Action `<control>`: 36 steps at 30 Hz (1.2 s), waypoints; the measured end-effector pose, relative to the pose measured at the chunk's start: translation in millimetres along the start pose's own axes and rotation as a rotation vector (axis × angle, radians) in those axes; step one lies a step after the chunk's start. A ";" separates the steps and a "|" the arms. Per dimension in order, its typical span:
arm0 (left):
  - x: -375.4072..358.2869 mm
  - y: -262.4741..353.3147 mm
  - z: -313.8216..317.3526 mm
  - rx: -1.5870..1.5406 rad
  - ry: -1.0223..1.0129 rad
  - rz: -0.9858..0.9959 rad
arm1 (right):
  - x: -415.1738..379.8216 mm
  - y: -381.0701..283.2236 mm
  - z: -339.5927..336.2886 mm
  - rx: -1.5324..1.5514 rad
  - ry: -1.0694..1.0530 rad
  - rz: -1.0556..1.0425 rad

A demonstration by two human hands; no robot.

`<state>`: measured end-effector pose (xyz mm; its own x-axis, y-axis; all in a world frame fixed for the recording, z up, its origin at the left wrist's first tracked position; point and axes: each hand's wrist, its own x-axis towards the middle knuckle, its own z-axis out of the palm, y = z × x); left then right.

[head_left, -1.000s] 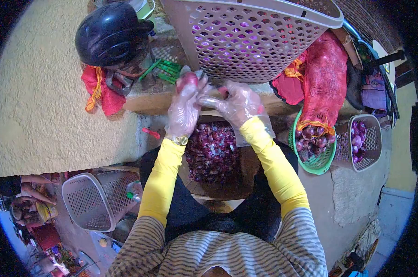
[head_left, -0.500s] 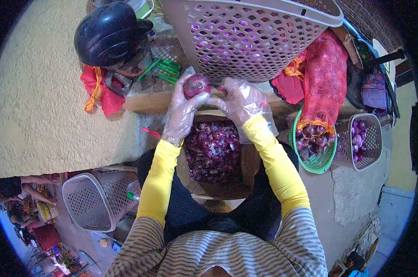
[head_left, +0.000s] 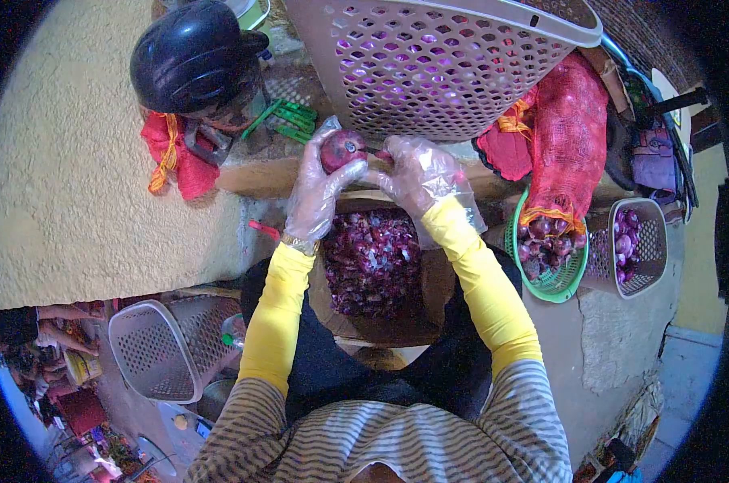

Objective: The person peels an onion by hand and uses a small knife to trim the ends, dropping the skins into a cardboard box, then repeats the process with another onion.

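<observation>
My left hand (head_left: pixel 314 189), in a clear plastic glove, is closed around a red onion (head_left: pixel 343 151) above the box. Close beside the onion, my gloved right hand (head_left: pixel 419 173) has its fingers closed. A small dark reddish piece shows at its fingertips, and I cannot make out whether it is a tool or a strip of skin. Below both hands, a cardboard box (head_left: pixel 435 294) stands between my legs, holding a heap of purple onion skins (head_left: pixel 372 262).
A large perforated basket (head_left: pixel 453 80) with purple onions stands ahead. On the right are a red mesh sack (head_left: pixel 570 137), a green basket (head_left: pixel 570 290) of onions and a smaller basket (head_left: pixel 642 278). At left are a dark helmet (head_left: pixel 191 60), a tipped basket (head_left: pixel 151 354) and other people.
The right hand's fingertips have shifted slightly at the onion's side, and the reddish piece there shows a little differently. The left hand keeps its hold on the onion.
</observation>
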<state>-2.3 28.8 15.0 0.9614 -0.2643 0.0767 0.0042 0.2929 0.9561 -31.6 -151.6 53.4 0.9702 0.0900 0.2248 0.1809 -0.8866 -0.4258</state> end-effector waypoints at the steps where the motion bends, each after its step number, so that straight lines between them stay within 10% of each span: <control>1: 0.3 -0.5 -0.7 0.000 0.000 0.000 | -0.2 -0.5 -1.4 0.012 0.002 -0.011; 36: 4.8 -24.0 16.4 -0.680 0.095 -0.121 | 1.6 0.2 8.0 0.087 0.109 -0.005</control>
<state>-2.3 5.4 -3.0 0.9631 -0.2589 -0.0737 0.2543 0.7853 0.5645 -28.7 -148.0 46.7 0.9468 0.0398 0.3193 0.2032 -0.8433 -0.4976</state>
